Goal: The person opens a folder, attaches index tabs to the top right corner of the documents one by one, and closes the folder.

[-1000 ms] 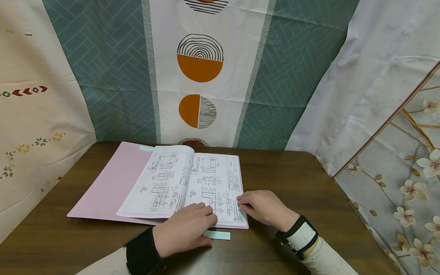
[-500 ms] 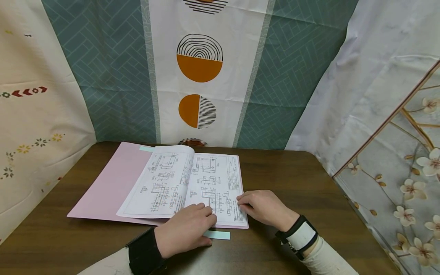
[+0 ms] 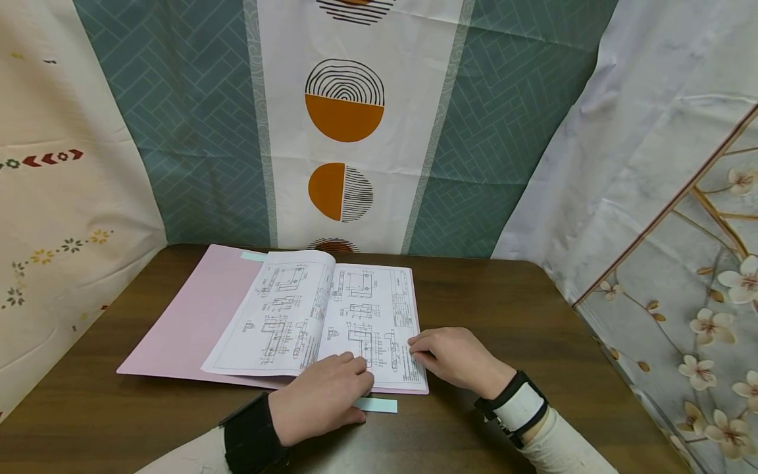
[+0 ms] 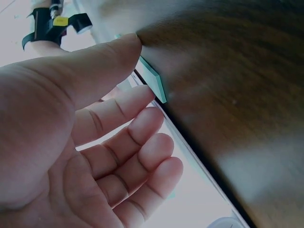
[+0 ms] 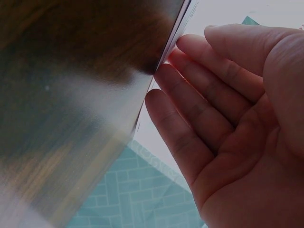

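- My left hand (image 3: pixel 322 398) rests at the near edge of the spread booklet (image 3: pixel 368 309), thumb apart from fingers.
- My right hand (image 3: pixel 458 359) touches the booklet's right edge with loose, slightly bent fingers.
- The booklet lies on the brown table (image 3: pixel 485 296), its pink cover (image 3: pixel 177 322) spread leftward.
- A pale green tab (image 3: pixel 380 405) juts out near my left thumb.
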The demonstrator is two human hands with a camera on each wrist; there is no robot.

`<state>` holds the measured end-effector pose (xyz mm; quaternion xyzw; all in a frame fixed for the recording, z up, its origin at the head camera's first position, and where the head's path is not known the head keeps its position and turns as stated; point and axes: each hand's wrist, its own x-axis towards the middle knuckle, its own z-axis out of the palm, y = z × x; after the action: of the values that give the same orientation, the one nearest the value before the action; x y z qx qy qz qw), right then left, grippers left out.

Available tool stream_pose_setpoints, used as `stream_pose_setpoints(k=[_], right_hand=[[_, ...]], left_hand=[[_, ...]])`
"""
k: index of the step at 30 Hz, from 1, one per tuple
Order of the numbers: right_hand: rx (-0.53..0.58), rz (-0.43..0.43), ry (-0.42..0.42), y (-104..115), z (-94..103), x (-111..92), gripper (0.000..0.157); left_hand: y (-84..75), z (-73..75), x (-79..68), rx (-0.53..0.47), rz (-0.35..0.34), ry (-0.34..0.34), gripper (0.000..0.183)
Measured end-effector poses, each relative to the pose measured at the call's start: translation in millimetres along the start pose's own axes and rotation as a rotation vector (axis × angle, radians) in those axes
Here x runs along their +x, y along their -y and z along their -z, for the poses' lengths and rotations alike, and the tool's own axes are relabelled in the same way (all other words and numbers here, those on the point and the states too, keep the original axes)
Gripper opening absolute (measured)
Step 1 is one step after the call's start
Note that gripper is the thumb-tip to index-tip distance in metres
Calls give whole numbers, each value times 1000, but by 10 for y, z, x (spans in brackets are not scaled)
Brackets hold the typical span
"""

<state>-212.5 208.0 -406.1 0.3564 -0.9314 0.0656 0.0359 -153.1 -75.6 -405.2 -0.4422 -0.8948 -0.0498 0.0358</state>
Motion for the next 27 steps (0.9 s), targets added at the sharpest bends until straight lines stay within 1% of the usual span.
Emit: stream_pose_setpoints(k=[8, 18, 27], right_hand=[[0, 5, -2, 1, 3, -8, 19], [3, 5, -5, 25, 17, -6, 19], [-4, 2, -7, 22, 3, -5, 18]], left_hand=[[12, -37, 9, -43, 37, -5, 34], [-21, -39, 9, -49, 47, -26, 36], [-43, -25, 18, -36, 58, 4, 27]])
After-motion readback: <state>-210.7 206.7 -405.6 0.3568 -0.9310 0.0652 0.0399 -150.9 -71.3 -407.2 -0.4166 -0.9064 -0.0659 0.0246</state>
